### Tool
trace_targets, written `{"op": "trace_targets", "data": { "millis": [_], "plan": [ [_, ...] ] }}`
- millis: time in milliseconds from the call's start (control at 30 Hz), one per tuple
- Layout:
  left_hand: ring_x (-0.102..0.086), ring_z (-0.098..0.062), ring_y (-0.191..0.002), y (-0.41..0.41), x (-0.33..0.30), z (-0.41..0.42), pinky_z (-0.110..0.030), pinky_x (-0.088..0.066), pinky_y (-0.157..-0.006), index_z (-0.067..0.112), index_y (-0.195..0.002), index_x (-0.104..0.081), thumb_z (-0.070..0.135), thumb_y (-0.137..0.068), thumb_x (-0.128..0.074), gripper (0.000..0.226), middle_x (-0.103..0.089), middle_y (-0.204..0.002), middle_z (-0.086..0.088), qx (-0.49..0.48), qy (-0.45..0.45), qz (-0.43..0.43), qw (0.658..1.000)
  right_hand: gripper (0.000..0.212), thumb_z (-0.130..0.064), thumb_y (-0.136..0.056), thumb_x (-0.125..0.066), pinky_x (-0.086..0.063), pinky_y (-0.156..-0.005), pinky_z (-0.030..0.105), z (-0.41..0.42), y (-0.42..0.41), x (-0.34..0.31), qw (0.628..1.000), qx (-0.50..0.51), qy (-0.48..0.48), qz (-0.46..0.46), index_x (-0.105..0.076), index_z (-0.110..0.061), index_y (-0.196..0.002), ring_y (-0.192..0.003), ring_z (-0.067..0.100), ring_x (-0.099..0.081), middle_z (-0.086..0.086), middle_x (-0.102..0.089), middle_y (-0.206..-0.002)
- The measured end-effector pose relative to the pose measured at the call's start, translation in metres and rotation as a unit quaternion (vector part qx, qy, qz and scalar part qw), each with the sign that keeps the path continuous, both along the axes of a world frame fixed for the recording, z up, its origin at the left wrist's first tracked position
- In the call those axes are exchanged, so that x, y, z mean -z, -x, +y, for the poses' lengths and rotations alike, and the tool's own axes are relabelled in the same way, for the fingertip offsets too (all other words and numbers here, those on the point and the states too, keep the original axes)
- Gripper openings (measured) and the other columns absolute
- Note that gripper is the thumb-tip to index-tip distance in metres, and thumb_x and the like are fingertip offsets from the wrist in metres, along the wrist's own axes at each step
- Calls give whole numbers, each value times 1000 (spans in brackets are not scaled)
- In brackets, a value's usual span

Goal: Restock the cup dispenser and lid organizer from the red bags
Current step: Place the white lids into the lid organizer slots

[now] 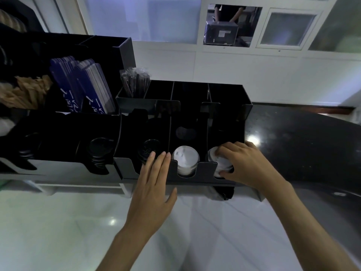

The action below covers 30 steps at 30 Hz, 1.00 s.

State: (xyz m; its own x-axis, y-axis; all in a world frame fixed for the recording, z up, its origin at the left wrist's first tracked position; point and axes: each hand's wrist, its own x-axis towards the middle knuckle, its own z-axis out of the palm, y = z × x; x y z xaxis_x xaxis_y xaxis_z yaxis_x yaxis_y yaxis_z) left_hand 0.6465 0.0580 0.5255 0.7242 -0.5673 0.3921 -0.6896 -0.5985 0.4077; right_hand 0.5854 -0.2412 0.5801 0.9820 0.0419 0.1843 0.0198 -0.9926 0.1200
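Observation:
A black lid organizer (203, 176) stands on the dark counter with several front compartments. In the rightmost compartment sits a stack of white lids (212, 154), and my right hand (246, 163) grips it with fingers curled over the top and thumb at the front. The middle compartment holds another stack of white lids (185, 159). A stack of black lids (147, 149) fills the compartment to its left. My left hand (154, 182) rests flat with straight fingers on the organizer's front wall beside the black lids. No red bag is visible.
More black lid stacks (98, 151) fill the holders at left. Behind them are wrapped straws (134, 82), blue sleeves (91, 89) and brown napkins (23, 90). The dark counter (302, 145) stretches right. A person stands behind the wall hatch (228, 14).

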Motion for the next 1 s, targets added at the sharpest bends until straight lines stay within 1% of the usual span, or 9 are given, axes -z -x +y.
{"op": "trace_targets", "data": {
  "millis": [100,233,467,567,633,733,867,933,1000],
  "plan": [
    [2,-16,-163,0,0,0,-57,-38,-121,21,-169,-7,27,-97,-71,97,-4,-176,10,4,6,2,1000,55,-44,-66,-89,-50,-91,42,5,-2,2,1000,24,6,7,-64,-32,-114,-90,22,-69,-9,-68,-109],
    [4,-16,-163,0,0,-1,-55,-39,-121,21,-169,-8,27,-96,-71,97,-3,-176,11,6,18,3,1000,58,-39,-60,-92,-52,-75,37,15,-1,4,999,46,12,12,-67,-28,-112,-71,26,-67,-3,-66,-91],
    [6,-17,-163,-1,2,1,-54,-30,-126,17,-168,-13,29,-97,-69,92,-8,-176,6,15,18,-3,1000,55,-35,-62,-87,-50,-63,34,26,9,6,998,68,8,-10,-70,-24,-113,-70,26,-66,1,-62,-97],
    [5,-19,-163,-2,1,2,-53,-31,-126,17,-168,-10,29,-96,-69,94,-10,-176,1,11,-4,-19,1000,53,-38,-64,-84,-53,-66,36,32,10,6,996,83,3,-26,-70,-25,-113,-74,26,-66,0,-62,-95],
    [-4,-25,-163,-1,-1,1,-54,-33,-124,14,-167,-12,27,-93,-73,97,-15,-175,-4,-3,-35,-44,998,53,-40,-65,-85,-52,-69,37,35,11,8,994,98,7,-37,-72,-25,-114,-76,27,-67,-1,-63,-95],
    [-10,-32,-162,4,-5,0,-57,-32,-124,10,-167,-14,27,-90,-75,100,-16,-174,-10,-20,-73,-67,995,58,-34,-66,-90,-53,-76,43,41,17,11,991,121,18,-46,-73,-24,-121,-83,29,-68,1,-65,-98],
    [-1,-32,-163,14,-6,5,-58,-20,-128,11,-168,-8,31,-94,-68,97,-3,-176,-9,-11,-100,-77,992,61,-29,-79,-82,-51,-95,54,58,44,5,985,153,-29,-76,-65,-24,-137,-118,32,-62,2,-66,-120],
    [-7,-32,-162,23,-2,9,-60,-23,-127,10,-167,-19,30,-92,-70,92,-10,-176,-10,7,-104,-90,991,61,-27,-85,-80,-46,-104,55,68,66,2,981,157,-57,-94,-60,-24,-142,-134,31,-51,4,-60,-135],
    [-16,-33,-161,34,10,14,-61,-29,-124,10,-163,-33,30,-90,-73,86,-19,-174,-11,35,-110,-93,989,58,-25,-89,-78,-43,-108,53,74,91,3,977,166,-87,-106,-58,-25,-143,-142,30,-44,3,-55,-146]
  ]
}}
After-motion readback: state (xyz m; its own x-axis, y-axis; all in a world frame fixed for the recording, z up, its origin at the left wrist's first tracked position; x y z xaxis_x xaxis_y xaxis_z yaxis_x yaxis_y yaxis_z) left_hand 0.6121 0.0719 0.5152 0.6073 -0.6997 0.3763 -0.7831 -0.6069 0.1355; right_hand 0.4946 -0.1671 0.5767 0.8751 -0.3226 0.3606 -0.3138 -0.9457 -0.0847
